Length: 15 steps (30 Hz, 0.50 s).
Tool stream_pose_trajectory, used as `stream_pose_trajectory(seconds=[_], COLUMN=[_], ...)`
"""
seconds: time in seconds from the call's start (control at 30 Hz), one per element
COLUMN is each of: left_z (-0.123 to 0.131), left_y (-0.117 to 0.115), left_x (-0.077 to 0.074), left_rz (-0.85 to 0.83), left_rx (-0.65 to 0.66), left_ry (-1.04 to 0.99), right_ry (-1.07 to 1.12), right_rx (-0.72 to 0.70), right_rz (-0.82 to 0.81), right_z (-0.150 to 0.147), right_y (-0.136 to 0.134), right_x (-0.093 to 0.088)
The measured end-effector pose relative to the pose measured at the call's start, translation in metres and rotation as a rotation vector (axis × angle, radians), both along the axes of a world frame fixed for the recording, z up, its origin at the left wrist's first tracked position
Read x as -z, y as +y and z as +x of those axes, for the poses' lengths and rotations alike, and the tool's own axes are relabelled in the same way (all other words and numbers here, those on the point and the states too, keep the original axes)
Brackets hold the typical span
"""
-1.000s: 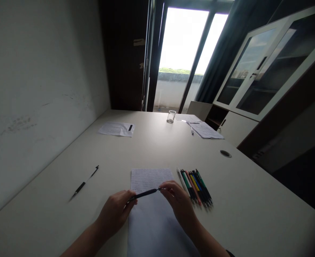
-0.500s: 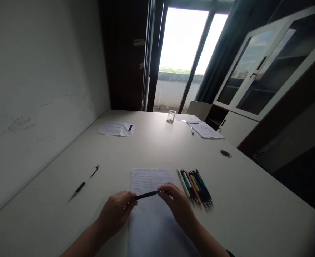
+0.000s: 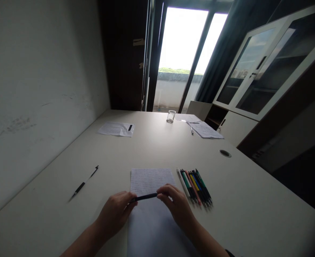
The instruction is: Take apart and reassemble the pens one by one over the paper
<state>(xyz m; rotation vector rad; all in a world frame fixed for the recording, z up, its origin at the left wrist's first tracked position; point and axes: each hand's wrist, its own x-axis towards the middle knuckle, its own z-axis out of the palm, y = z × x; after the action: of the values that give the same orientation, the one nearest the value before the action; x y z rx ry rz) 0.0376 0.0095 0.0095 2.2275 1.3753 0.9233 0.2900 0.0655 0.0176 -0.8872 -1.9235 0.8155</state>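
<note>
Between my two hands a black pen [image 3: 146,196] is held nearly level above a sheet of paper. My left hand [image 3: 117,208] is closed on one end of it, and my right hand [image 3: 175,200] pinches the other end with thumb and fingertips. Beneath lies the paper [image 3: 157,225], with lines of writing on its far part and a blank near part. Right of the paper, several pens [image 3: 195,187] in white, green, pink, yellow, blue and black lie side by side. A white pen with a black grip [image 3: 84,182] lies alone to the left.
The white table [image 3: 152,150] runs along a wall on the left. Toward its far end are a glass jar [image 3: 170,116], papers [image 3: 208,130] with a pen [image 3: 192,130] beside them, and another sheet [image 3: 114,129]. A round cable hole [image 3: 225,153] is at the right.
The pen's right end has dipped very slightly, with my right hand lowering a little. Otherwise nothing has visibly moved.
</note>
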Motion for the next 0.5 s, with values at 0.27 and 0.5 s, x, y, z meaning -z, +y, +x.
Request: stream_pose_trajectory(seconds=[0.27, 0.5], left_z=[-0.0001, 0.0003], left_y=[0.0002, 0.0005], left_x=[-0.0002, -0.0011], left_rz=[0.000, -0.012], left_rx=[-0.006, 0.020], left_ry=[-0.004, -0.004], right_ry=[-0.001, -0.112], right_rx=[-0.021, -0.046], right_rz=[-0.022, -0.067], right_z=[-0.0004, 0.0010], right_y=[-0.0003, -0.0002], right_x=[-0.0011, 0.0006])
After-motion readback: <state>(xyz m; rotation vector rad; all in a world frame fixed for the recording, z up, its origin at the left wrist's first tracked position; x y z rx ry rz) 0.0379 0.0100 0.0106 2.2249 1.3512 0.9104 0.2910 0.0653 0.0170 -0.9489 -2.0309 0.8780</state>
